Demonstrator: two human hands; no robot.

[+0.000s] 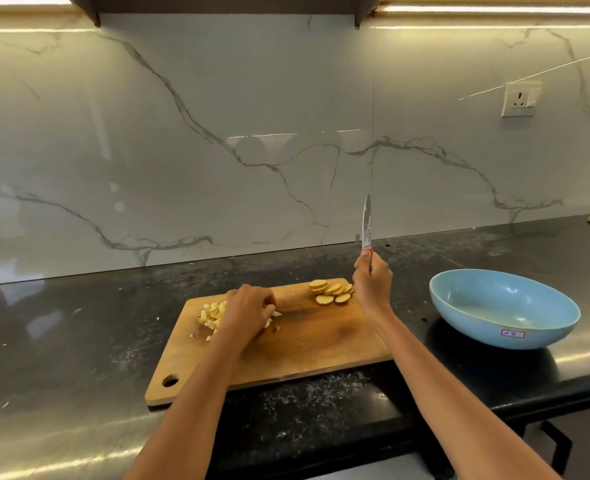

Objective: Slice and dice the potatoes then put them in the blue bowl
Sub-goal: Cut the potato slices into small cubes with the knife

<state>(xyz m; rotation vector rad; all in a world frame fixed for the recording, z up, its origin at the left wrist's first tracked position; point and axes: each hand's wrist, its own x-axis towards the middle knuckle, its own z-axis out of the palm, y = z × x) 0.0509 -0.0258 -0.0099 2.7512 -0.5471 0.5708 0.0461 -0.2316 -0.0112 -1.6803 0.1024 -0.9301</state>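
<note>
Mid-frame on cutting board (286, 355): left hand (248, 308) curled over diced potato (212, 315); right hand (373, 284) grips knife (367, 225), blade up. Potato slices (331, 292) at board's top right. Blue bowl (504, 308) right.

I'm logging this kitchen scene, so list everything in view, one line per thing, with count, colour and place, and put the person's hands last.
Wooden cutting board: one, brown, on the black counter, hole at its near left corner.
Diced potato pieces: a small pile, pale yellow, left part of the board, by the left hand.
Round potato slices: several, yellow, overlapping at the board's far right corner.
Blue bowl: one, light blue, right of the board, no potato in it, sticker on its side.
Knife: one, silver blade, red at the handle, blade pointing up.
Black stone counter: one, speckled.
Marble backsplash: white, grey-veined.
Wall socket: one, white, upper right.
Left hand: rests over the diced pieces.
Right hand: grips the knife.
</note>
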